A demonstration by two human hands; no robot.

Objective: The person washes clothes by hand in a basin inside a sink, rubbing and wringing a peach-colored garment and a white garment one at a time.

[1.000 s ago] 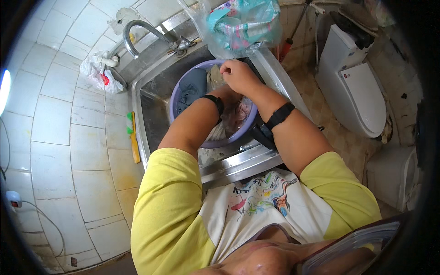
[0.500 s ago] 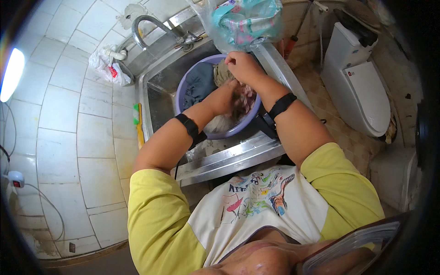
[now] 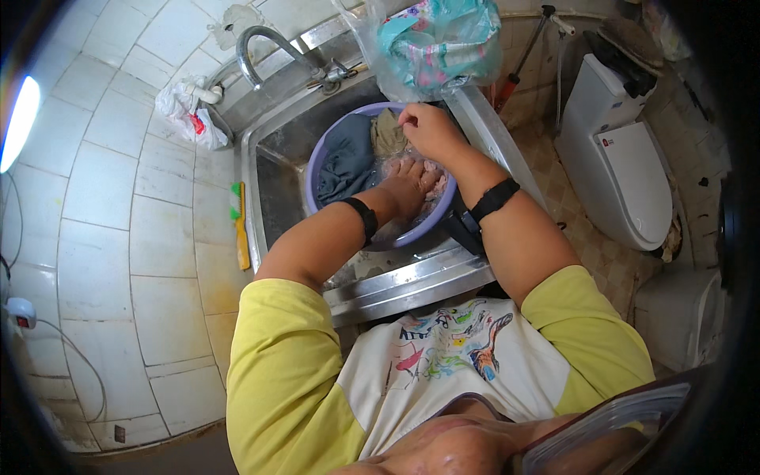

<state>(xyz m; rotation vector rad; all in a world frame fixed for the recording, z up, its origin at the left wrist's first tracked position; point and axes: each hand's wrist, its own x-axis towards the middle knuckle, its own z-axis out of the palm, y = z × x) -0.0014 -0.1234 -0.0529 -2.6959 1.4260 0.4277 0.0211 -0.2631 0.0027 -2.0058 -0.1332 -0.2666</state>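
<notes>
A round lavender basin [image 3: 314, 170] of water and clothes sits in the steel sink. Inside it my left hand [image 3: 406, 188] lies half in the water, fingers spread over a pink patterned cloth [image 3: 434, 184] and pressing on it. My right hand [image 3: 430, 129] hovers at the basin's far right rim with fingers curled together; what they hold, if anything, is hidden. A dark blue-grey garment [image 3: 346, 158] fills the basin's left part, and a khaki cloth [image 3: 389, 133] lies at its far side.
A curved faucet [image 3: 273, 36] rises behind the sink [image 3: 412, 279]. A plastic bag with a teal patterned package [image 3: 435, 43] rests on the far right corner. A yellow-handled brush [image 3: 241, 226] lies along the left edge. Right of the sink stands a white toilet [image 3: 625, 166].
My left hand has flattened out and shifted right over the pink cloth, its fingers now showing. My right hand has shifted slightly right and down. The whole view has shifted a little.
</notes>
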